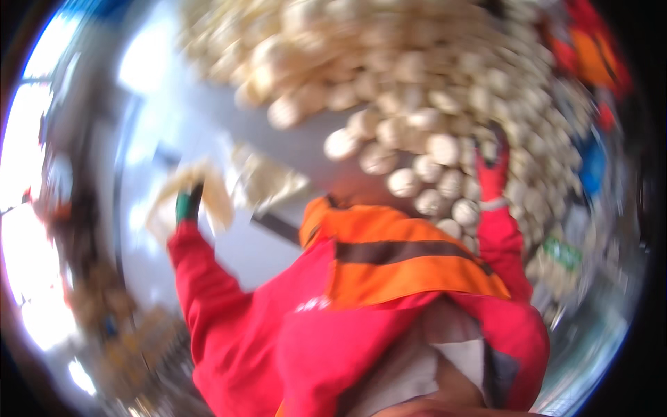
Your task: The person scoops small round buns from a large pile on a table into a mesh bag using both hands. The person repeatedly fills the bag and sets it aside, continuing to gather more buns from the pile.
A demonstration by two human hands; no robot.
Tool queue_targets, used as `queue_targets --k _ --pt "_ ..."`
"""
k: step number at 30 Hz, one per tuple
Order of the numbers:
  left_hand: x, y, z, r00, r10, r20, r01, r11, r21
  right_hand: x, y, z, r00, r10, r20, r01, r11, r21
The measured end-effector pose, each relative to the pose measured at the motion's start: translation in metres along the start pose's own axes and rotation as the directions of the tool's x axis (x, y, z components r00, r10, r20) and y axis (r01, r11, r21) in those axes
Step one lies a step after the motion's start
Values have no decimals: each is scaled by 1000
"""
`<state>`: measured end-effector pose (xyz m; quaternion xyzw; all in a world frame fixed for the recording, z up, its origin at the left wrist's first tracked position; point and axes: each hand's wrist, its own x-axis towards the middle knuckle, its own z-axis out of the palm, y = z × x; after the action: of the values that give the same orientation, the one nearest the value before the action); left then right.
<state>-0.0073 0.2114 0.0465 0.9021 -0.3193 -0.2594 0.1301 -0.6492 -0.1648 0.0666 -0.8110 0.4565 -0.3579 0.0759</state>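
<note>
My left hand (188, 200), in a green and black glove, is at a pale, translucent bag or wrap (216, 195) over the metal table (234, 255); blur hides how the fingers hold it. My right hand (491, 161), in a red and dark glove, reaches into the right part of a large heap of pale, round pieces (443, 148). Its fingers look parted, but blur hides whether a piece is between them. Between the hands, nearer the left one, a clear plastic bag with pale contents (266, 174) lies on the table.
The heap spreads across the far and right side of the table. At the upper right is another person in red and orange clothing (594, 57). A blue object (591, 164) and a green-labelled package (563, 254) are at the right. Blurred brown boxes (140, 339) stand at the lower left.
</note>
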Motion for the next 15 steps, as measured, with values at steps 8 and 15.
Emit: queue_targets --k 8,15 --pt "-48 233 170 395 902 -174 -889 423 175 -160 -73 -44 935 345 82 -297 889 -348" --pt "-69 371 302 -30 987 -156 -946 22 324 -279 -34 4 940 330 -89 -262 529 -807"
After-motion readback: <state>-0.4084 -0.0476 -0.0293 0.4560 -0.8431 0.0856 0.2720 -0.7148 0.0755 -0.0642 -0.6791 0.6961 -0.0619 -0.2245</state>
